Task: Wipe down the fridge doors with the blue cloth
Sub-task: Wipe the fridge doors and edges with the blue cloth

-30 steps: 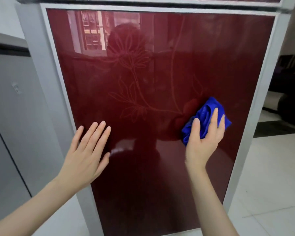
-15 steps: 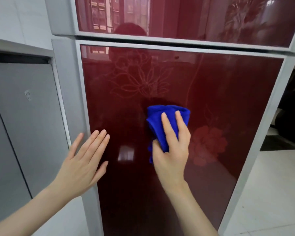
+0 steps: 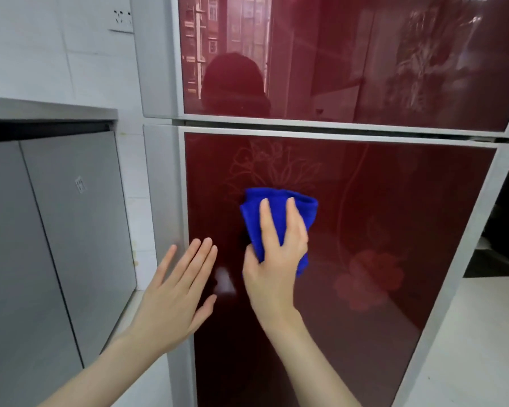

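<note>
My left hand lies flat and empty at the left edge of the lower door, my right hand grips the blue cloth bunched against its upper middle — mid-wipe, I judge — with the upper door likely left to do.

We have a single wide-angle view, from a camera worn on the person's head, standing close to the fridge and facing it nearly head-on with a slight downward tilt. The lower door fills most of the frame, near enough that both forearms reach in from the bottom edge, with the left hand and the right hand on the blue cloth at mid-frame. The upper door runs off the top, its glass reflecting the wearer's dark outline. The fridge's right edge slants inward toward the bottom. On the left we take in a grey cabinet and tiled wall, on the right a strip of pale floor.
</note>
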